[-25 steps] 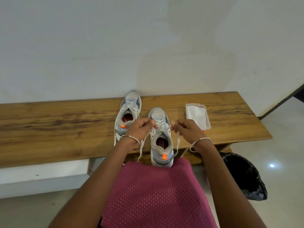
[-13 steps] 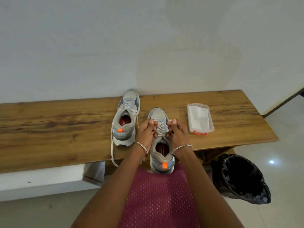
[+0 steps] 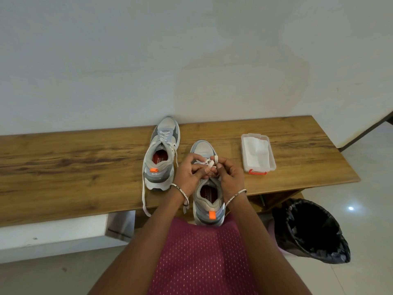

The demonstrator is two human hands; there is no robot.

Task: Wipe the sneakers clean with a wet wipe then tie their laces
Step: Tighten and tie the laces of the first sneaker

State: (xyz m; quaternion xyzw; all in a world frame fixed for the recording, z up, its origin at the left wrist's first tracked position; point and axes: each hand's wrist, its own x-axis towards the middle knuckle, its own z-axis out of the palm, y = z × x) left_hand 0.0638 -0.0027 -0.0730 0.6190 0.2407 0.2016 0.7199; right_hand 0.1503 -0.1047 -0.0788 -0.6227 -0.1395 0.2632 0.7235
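Note:
Two grey and white sneakers with orange heel tabs stand on a wooden bench (image 3: 74, 167), toes toward the wall. The right sneaker (image 3: 209, 207) sits at the front edge, heel over my lap. My left hand (image 3: 188, 174) and my right hand (image 3: 229, 175) meet above its tongue, both pinching its white laces (image 3: 207, 163); a lace loop wraps one right fingertip. The left sneaker (image 3: 161, 154) stands further back, its laces loose, one end hanging over the bench edge.
A clear plastic box of white wipes (image 3: 257, 155) with a red clasp lies on the bench right of the sneakers. A bin lined with a black bag (image 3: 312, 231) stands on the tiled floor at the right. A white wall rises behind the bench.
My hands were apart pulling the lace ends outward, then came together over the right sneaker's tongue. Now they work the laces into a loop between the fingertips.

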